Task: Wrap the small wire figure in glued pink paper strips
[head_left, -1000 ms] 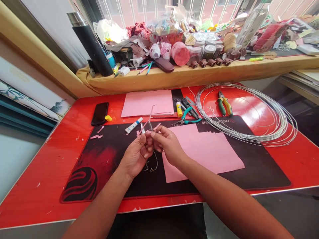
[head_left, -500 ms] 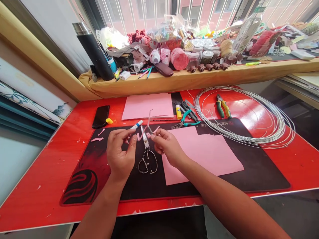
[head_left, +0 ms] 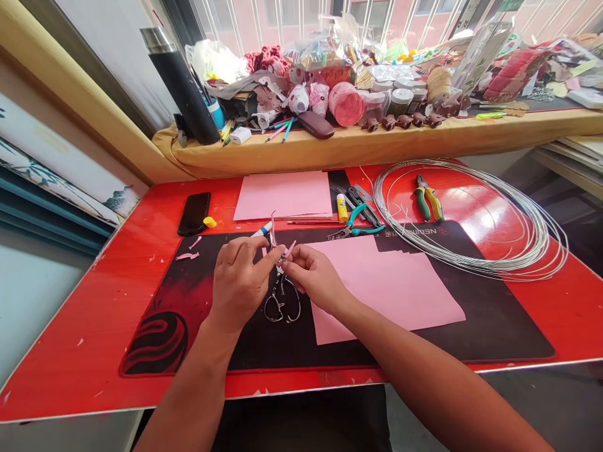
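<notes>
Above the middle of the dark desk mat, my two hands meet at a small wire piece wrapped in pink paper strips (head_left: 272, 230). My right hand (head_left: 313, 276) pinches it between thumb and fingertips. From the other side, the thumb and fingers of my left hand (head_left: 240, 276) close on the same piece, and partly hide it. Metal scissors (head_left: 281, 287) lie on the mat beneath the hands, their blades mostly covered. A notched sheet of pink paper (head_left: 386, 289) rests right of them. Behind my left fingers lies a white and blue pen-like tube (head_left: 264, 230).
A wire coil (head_left: 475, 267) and green-yellow pliers (head_left: 428, 199) lie on the right. Teal-handled pliers (head_left: 355, 225), a yellow glue stick (head_left: 342, 208) and a pink paper stack (head_left: 285, 196) sit behind. A phone (head_left: 194, 213) and paper scraps (head_left: 188, 255) are left. Clutter fills the sill.
My left hand has moved right and turned palm down, and its thumb and fingers now reach the wrapped wire piece. My right hand keeps its pinch. The view has shifted slightly.
</notes>
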A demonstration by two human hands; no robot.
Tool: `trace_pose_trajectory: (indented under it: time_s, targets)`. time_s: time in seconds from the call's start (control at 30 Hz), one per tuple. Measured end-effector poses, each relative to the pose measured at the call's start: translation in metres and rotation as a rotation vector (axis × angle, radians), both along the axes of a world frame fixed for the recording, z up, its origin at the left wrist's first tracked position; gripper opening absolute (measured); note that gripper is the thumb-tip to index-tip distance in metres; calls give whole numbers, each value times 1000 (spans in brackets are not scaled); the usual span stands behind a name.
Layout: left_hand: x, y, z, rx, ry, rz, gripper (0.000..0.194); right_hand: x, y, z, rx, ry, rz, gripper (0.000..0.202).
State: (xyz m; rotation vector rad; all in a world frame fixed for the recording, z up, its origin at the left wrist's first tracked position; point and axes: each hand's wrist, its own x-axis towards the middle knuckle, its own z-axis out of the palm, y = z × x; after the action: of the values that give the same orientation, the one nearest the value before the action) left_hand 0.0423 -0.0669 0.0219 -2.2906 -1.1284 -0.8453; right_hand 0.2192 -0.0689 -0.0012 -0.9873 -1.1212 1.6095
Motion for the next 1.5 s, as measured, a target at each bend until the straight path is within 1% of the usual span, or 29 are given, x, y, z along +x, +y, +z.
trace_pose_trajectory:
  time_s: [0.13,0.3,0.43,0.5,0.6,0.67,0.73,0.8,0.87,0.9,0.97,1.03,1.13,1.33,1.5]
  targets:
    - [3,0,0,-22,26,0,22,-1,0,-2,4,-20,21,25]
    - [1,-1,-4,-63,32,-1,21,0,-1,-1,15,-89,53,24]
    - [-1,1,-8,-118,-35,5,23,1,-1,-3,11,-72,77,30]
    - [-2,3,-9,-154,-124,5,22,1,-1,-2,11,-52,85,34]
    - [-3,7,-8,-225,-362,24,20,3,-1,3,12,-3,31,39]
    - [-4,9,-8,-327,-572,33,16,5,-1,9,12,36,-18,41]
    - [-6,11,-9,-496,-870,0,12,6,-1,13,2,57,-46,42]
    - [-7,14,-10,-678,-1232,-70,16,7,-2,14,-4,57,-56,41]
    - [-7,17,-10,-803,-1523,-135,22,7,-3,14,13,31,-58,40]
    - [-6,18,-10,-847,-1611,-160,24,6,-3,14,27,17,-55,40]
    - [-5,19,-10,-907,-1699,-190,27,4,-4,13,50,-5,-50,39]
    - [-3,19,-10,-939,-1724,-190,27,3,-6,14,73,-19,-49,38]
    - [0,16,-10,-953,-1698,-166,27,2,-9,15,120,-45,-47,33]
    - [1,12,-13,-968,-1515,-107,28,5,-14,18,263,-189,-59,25]
    - [1,10,-14,-993,-1387,-106,30,5,-17,17,424,-310,-49,30]
